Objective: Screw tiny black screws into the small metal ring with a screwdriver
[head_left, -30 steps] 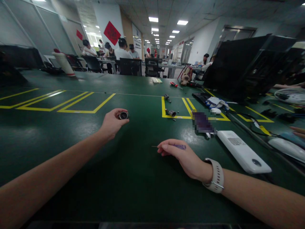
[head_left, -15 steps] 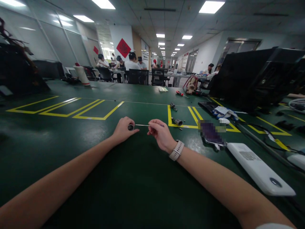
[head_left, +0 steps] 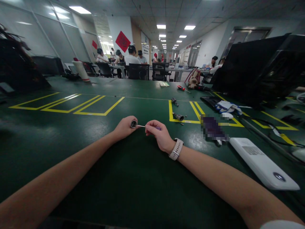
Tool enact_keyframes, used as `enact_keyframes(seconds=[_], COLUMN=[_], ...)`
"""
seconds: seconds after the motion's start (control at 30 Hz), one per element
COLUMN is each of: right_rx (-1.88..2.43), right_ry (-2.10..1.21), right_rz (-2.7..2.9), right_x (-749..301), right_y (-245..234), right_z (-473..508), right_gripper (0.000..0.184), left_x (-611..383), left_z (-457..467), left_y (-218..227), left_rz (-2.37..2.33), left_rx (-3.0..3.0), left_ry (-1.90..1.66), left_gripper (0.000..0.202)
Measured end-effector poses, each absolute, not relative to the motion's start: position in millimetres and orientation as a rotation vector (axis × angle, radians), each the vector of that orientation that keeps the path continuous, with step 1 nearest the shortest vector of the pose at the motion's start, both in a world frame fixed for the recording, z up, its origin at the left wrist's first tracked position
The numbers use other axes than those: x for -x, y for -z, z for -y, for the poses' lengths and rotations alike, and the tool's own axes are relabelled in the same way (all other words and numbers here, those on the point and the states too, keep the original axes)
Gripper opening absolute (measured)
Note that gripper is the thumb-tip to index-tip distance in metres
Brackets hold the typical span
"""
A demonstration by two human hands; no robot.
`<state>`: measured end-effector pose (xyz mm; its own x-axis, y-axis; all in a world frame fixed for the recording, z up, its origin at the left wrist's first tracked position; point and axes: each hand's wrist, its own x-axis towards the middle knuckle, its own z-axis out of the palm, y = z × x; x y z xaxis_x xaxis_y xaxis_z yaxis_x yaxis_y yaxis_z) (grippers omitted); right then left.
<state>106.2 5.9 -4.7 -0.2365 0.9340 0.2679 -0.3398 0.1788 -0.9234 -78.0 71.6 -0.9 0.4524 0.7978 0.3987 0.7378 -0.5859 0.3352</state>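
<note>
My left hand (head_left: 125, 128) is wrapped round a round metal connector shell (head_left: 133, 124), its open end facing me. In my right hand (head_left: 157, 133) is a thin screwdriver (head_left: 141, 126) with a purple handle, pinched between thumb and fingers. The shaft points left, and its tip meets the shell or the thumb beside it; the exact contact is too small to tell. Two more metal connector parts lie to the right: a wider one (head_left: 178, 116) near the yellow tape and a smaller one (head_left: 174, 101) behind it.
A red-handled screwdriver (head_left: 181, 88) lies farther back. To the right are a phone (head_left: 212, 127), a white power bank (head_left: 263, 162), a white-and-blue glove (head_left: 228, 106) and cables. A dark monitor (head_left: 257, 63) stands behind them. A white bottle (head_left: 81, 71) is at the back left. People sit beyond the table.
The screwdriver and right hand have moved slightly left, so the tip is now at the connector shell. The shell's open end has turned more toward me. The camera view has tilted down a little.
</note>
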Motion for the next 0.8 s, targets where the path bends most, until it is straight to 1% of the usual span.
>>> enact_keyframes(seconds=[0.13,0.23,0.3,0.47,0.53,0.67,0.8], right_rx=[0.745,0.798,0.8,0.733,0.706,0.648,0.66], right_ry=[-1.169,-1.114,-1.16,-1.473,-1.551,-1.604,-1.527], right_rz=[1.468,1.538,1.502,1.242,1.187,1.195,1.183], right_x=[-105,-106,-106,-106,-107,-109,-107], right_y=[5,6,6,5,5,6,5], right_z=[-2,-2,-2,-5,-8,-10,-6], right_gripper=[0.014,0.016,0.016,0.015,0.016,0.016,0.015], left_x=[76,75,75,77,76,75,74], left_z=[-67,-61,-59,-59,-59,-58,-57], left_y=[0,-2,-3,-2,-1,0,0], left_rz=[-1.332,-1.291,-1.26,-1.236,-1.218,-1.154,-1.151], left_rx=[-2.612,-2.659,-2.675,-2.63,-2.594,-2.504,-2.463], left_ry=[-0.753,-0.735,-0.759,-0.868,-0.912,-0.951,-0.97], left_gripper=[0.015,0.013,0.013,0.017,0.018,0.02,0.02])
